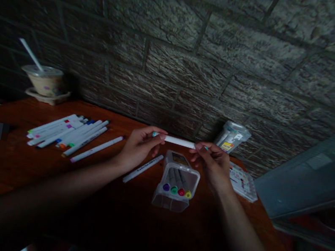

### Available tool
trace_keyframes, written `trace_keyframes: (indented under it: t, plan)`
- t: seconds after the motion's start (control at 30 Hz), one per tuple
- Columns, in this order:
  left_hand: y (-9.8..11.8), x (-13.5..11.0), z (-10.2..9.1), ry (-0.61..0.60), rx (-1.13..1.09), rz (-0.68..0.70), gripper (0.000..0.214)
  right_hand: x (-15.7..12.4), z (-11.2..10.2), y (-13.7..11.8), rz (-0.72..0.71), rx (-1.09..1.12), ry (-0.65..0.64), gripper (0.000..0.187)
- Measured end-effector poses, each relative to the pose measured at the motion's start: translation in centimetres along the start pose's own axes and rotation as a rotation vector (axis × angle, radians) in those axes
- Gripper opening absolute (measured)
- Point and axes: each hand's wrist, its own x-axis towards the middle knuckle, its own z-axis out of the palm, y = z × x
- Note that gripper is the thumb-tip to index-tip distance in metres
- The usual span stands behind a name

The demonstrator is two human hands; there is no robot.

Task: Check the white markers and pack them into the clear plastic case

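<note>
— Left grip first: what does it hold?

— Thumb and fingertips are pinched narrow on the teal-capped end of a white marker. The right grip pinches the opposite end the same way, so the pen bridges the gap between the two hands.

— Which way does its long axis run?

— Almost level, left to right across the view, dipping a touch toward the right. It is lifted clear of the worktop, close in front of the brick wall.

— And what lies under it?

— A clear marker case, down on the worktop and toward the person from the pen, between the two wrists. Four caps show inside: purple, green, red, yellow. Its length runs away from the person, so it lies roughly crosswise to the held marker.

— Which hand is nearer to it?

— The right, I judge, by a little; its knuckles sit just over the case's far corner.

— Anything else close by?

— A loose white marker lies slantwise just below the left hand. Further left is a row of markers, well apart. A plastic packet leans at the wall behind the right hand.
</note>
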Motion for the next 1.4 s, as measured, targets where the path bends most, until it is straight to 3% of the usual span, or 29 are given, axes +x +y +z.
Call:
trace_keyframes:
  t: [0.8,1.4]
  plan:
    - [0.25,0.06,-0.29,0.033,-0.173,-0.059,0.023,0.18,0.01,-0.48,0.059,0.122,-0.03,0.032]
    - [0.37,0.14,-0.51,0.013,-0.246,-0.086,0.026,0.2,-0.3,-0.5,0.081,0.163,-0.052,0.028]
